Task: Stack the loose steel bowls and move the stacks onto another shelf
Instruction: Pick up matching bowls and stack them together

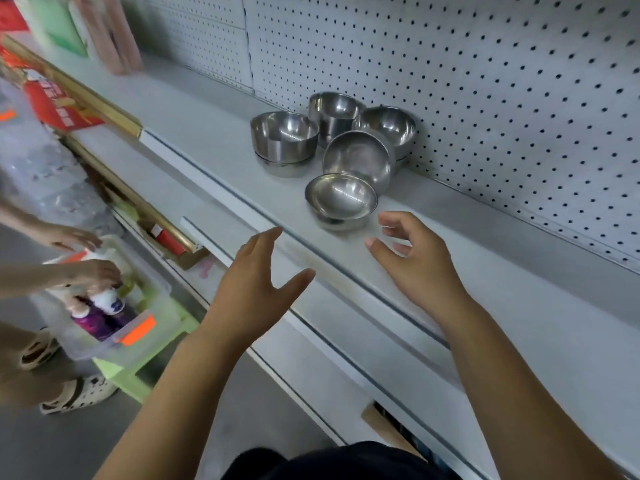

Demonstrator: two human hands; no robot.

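Several steel bowls cluster on a white shelf (194, 133) against the pegboard wall. The nearest bowl (341, 199) sits tilted in another bowl. Behind it a bowl (358, 161) leans on its side. A short stack (284, 140) stands to the left, and two more stacks (334, 109) (386, 126) stand at the back. My left hand (252, 289) hovers over the shelf's front edge, fingers straight and spread, holding nothing. My right hand (412, 258) hangs just right of the nearest bowl, fingers loosely curled and empty, not touching it.
A lower white shelf (311, 344) runs beneath the front edge. At the left another person's hands (86, 258) handle bottles in a clear bin (114, 306) on a green stool (138, 362). Pink and green packages (100, 32) stand at the shelf's far end.
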